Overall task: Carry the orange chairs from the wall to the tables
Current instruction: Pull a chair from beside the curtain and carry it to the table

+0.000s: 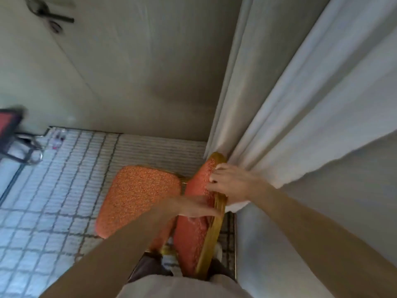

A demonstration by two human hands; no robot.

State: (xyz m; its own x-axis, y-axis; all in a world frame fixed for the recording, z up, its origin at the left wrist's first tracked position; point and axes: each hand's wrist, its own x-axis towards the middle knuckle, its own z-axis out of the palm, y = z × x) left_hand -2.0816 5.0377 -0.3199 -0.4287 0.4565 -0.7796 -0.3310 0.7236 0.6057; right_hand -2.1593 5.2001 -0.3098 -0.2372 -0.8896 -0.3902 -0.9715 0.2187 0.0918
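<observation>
Tiled floor (53, 190) underfoot carries the orange chair (139, 196), close by the person's legs; left grip (193, 206), blurred, lays straight fingers on the backrest (193, 237); right grip (227, 181) curls over its top rim, probably to lift; curtain (300, 104) crowds the right, wall (150, 72) beyond; open room lies leftward.

Orange chair (139, 196) under your right hand (232, 181): seat and back in coarse, nubby woven cloth, matt. Its frame (211, 233) looks gold-finished with a slight sheen, likely metal. Curtain (290, 104): plain white cloth, soft folds, matt. Floor (53, 190): small pale tiles, ribbed surface, dark grout. Wall (139, 72): smooth, matt, grey smudges. Door handle (49, 16): dark metal, dull shine, blurred. Second chair (8, 130): red pad, dark frame, material unclear.
</observation>
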